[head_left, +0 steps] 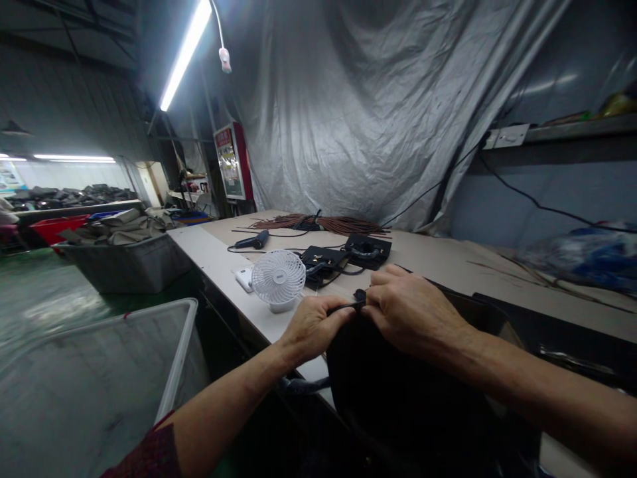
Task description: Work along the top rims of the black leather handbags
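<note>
My left hand (314,326) and my right hand (409,311) meet over a large black bag (398,392) that stands at the near edge of the workbench (219,259). Both hands are closed. Their fingers pinch a thin dark strap with a small dark fitting (359,296) at the bag's top edge. The left fingers grip the strap just left of the fitting, and the right fingers curl over it from the right. The bag's lower part is dark and hard to make out.
A small white desk fan (279,279) stands just beyond my left hand. Behind it lie black leather pieces (343,255), a dark hand tool with cord (253,241) and a bundle of brown strips (318,223). A translucent bin (99,378) sits at the lower left, a grey crate (124,262) further back.
</note>
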Tool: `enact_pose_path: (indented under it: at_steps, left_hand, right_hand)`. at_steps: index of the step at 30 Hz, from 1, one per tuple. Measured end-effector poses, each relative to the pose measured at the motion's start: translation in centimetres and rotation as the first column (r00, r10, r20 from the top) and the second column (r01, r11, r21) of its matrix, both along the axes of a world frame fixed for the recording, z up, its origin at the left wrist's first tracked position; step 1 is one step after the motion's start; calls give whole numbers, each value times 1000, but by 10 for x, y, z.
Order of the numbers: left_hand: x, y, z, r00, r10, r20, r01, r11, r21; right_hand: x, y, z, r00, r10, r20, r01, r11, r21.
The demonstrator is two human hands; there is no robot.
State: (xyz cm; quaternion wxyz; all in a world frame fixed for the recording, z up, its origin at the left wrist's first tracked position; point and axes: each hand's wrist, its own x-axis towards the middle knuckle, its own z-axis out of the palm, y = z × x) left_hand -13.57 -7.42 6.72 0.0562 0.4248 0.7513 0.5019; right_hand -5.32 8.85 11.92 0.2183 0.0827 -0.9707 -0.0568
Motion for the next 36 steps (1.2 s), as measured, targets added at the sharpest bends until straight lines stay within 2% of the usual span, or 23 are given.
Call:
enact_pose_path:
  at_steps: [3, 8, 14, 20, 24, 27, 30, 33, 36]
  left_hand:
    - [-2, -1, -1, 999, 30, -16, -30, 1000, -5]
    - [-2, -4, -3, 1000, 17, -14, -17, 1000, -16]
    - [2, -2, -1, 1000, -10, -15, 9, 999, -36]
    - [4, -3, -2, 999, 5, -36, -7, 999, -46]
    - [0, -1, 16, 989, -43, -143, 20, 987, -159]
    - [-6, 16, 38, 934, -160, -321, 54, 947, -317]
    - [-12, 43, 53, 826, -261, -500, 43, 913, -406]
    - [-16, 63, 54, 746, -284, -602, 3, 906, -424]
    - [-19, 67, 50, 751, -280, -597, 20, 915, -403]
  right_hand:
    - [7, 22, 2, 999, 28, 44, -25, 998, -51]
    - [14, 52, 3, 999, 1, 33, 3, 993, -120]
    - [10, 51, 1, 999, -19, -35, 15, 994, -106]
    - [8, 51, -2, 998, -62, 11, 63, 990, -123]
    - [9, 49, -4, 994, -112, 5, 112, 986, -127]
    - [7, 47, -5, 991, -136, 5, 136, 985, -109]
    - [5, 47, -5, 992, -130, -11, 128, 987, -99]
    - [9, 52, -5, 994, -104, -34, 100, 988, -115]
    - [18, 60, -1, 990, -139, -15, 136, 983, -126]
